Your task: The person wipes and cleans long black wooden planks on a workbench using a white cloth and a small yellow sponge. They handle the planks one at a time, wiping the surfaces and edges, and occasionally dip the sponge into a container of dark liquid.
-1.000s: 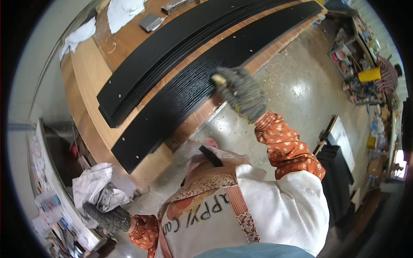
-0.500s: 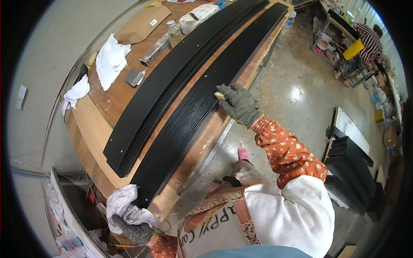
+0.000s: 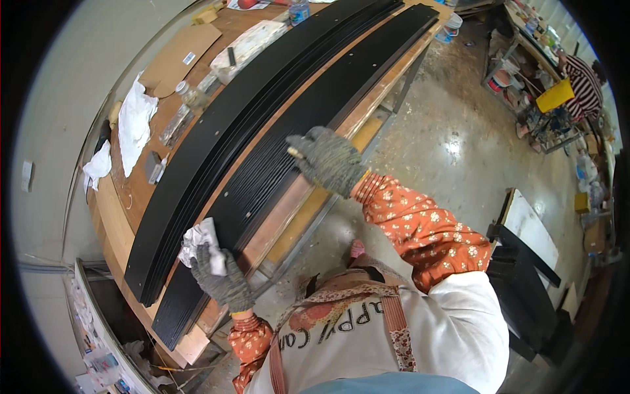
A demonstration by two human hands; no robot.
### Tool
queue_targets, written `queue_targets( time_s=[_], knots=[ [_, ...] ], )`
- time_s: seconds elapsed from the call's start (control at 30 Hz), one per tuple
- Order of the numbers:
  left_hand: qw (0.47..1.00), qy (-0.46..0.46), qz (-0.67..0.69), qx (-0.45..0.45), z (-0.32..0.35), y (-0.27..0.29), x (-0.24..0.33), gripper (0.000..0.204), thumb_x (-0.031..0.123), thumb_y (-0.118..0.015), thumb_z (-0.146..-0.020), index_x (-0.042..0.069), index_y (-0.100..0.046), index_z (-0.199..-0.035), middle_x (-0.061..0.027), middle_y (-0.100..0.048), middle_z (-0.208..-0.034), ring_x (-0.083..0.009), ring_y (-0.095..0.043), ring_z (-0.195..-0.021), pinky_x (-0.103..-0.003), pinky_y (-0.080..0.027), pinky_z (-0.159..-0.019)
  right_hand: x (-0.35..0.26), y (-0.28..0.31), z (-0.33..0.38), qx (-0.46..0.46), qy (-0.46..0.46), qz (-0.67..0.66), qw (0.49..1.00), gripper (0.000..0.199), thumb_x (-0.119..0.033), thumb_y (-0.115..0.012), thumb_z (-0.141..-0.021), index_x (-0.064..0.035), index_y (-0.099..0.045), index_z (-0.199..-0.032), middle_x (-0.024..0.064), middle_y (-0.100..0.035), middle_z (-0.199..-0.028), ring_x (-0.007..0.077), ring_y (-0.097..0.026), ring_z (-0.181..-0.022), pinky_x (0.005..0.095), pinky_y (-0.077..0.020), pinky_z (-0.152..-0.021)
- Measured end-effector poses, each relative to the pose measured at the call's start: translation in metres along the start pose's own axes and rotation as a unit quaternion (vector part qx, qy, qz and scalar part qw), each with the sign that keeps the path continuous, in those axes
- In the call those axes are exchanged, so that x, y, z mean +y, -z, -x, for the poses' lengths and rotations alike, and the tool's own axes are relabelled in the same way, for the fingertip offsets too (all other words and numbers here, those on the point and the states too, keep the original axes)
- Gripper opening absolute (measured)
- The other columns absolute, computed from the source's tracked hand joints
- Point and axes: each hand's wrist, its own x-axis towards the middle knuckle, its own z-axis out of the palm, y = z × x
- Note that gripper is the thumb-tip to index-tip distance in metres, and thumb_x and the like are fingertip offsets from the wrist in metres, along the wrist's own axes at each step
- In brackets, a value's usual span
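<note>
A long black curved board (image 3: 266,161) with visible grain lies lengthwise on the workbench, beside a second black board (image 3: 226,125) with stepped moulding along one edge. Both carry small pale dots. My left hand (image 3: 223,279), in a grey knit glove, grips a crumpled white rag (image 3: 202,244) against the nearer part of the grained board. Farther along, my gloved right hand (image 3: 328,161) is at that board's right edge with its fingers bent together. A small tan bit shows by its thumb; I cannot make out whether it is held or a bare fingertip.
On the bench's left side are white cloths (image 3: 136,125), a grey block (image 3: 155,165), a glass jar (image 3: 190,95) and cardboard (image 3: 180,58). Black pieces (image 3: 522,289) are stacked on the floor at right. A person in stripes (image 3: 581,88) is at the far right.
My left hand has brought the rag up from the board's near end onto its surface. My right hand has shifted left and slightly nearer. The whole view has turned a little.
</note>
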Motion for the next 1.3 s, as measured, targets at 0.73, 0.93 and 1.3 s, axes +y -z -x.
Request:
queue_targets(
  time_s=[0.73, 0.93, 1.3],
  knots=[
    [0.921, -0.147, -0.227, -0.28, -0.056, -0.167, 0.227, 0.084, 0.03, -0.067, -0.073, 0.003, -0.033, -0.145, -0.0172, -0.031, -0.151, -0.042, -0.029, -0.137, -0.054, -0.024, -0.112, 0.277, 0.107, -0.065, 0.048, -0.069, 0.018, 0.996, 0.037, -0.025, -0.067, -0.084, -0.0129, -0.061, -0.118, 0.0129, -0.061, -0.093, 0.0283, -0.062, -0.086, 0.0407, -0.0528, -0.074],
    [0.934, -0.203, -0.176, -0.237, -0.073, -0.242, 0.3, 0.081, 0.03, -0.066, -0.071, 0.001, -0.038, -0.141, -0.0184, -0.035, -0.148, -0.043, -0.031, -0.137, -0.056, -0.024, -0.112, 0.296, 0.109, -0.084, 0.027, 0.038, -0.131, 0.99, 0.035, -0.02, -0.07, -0.082, -0.0128, -0.061, -0.115, 0.0121, -0.06, -0.093, 0.0278, -0.062, -0.079, 0.0377, -0.054, -0.067],
    [0.867, 0.096, 0.364, -0.326, -0.114, -0.473, 0.535, 0.041, 0.021, -0.052, -0.092, 0.004, -0.047, -0.129, -0.0177, -0.05, -0.13, -0.0378, -0.048, -0.122, -0.04, -0.047, -0.095, 0.546, 0.153, -0.204, 0.14, -0.086, -0.281, 0.946, 0.035, -0.027, -0.067, -0.089, -0.0048, -0.063, -0.116, 0.012, -0.068, -0.104, 0.0215, -0.066, -0.093, 0.0305, -0.0521, -0.083]
  ],
)
